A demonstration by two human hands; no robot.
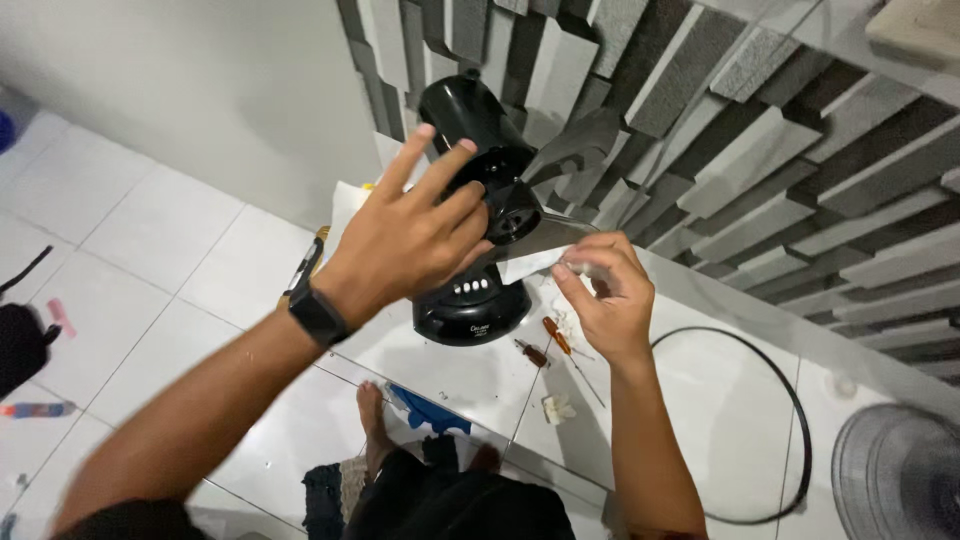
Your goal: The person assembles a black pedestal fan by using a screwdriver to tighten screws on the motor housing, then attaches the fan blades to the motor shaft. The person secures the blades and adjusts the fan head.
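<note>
A black desk fan (470, 300) without its grille stands on the white tiled floor, its motor housing (470, 115) tilted up. My left hand (415, 235), with a black watch on the wrist, rests on the fan's hub with fingers spread. A translucent grey fan blade (575, 145) sticks out from the hub. My right hand (605, 295) pinches a small white piece of tissue or cloth against the blade's lower edge (540, 250).
Two screwdrivers with reddish handles (550, 340) lie on the floor by the fan base. A black ring (795, 420) and a round fan grille (900, 470) lie to the right. My bare foot (372, 425), a blue cloth (430, 410) and white scraps (557, 407) are below. A grey block-patterned wall (750, 130) rises behind.
</note>
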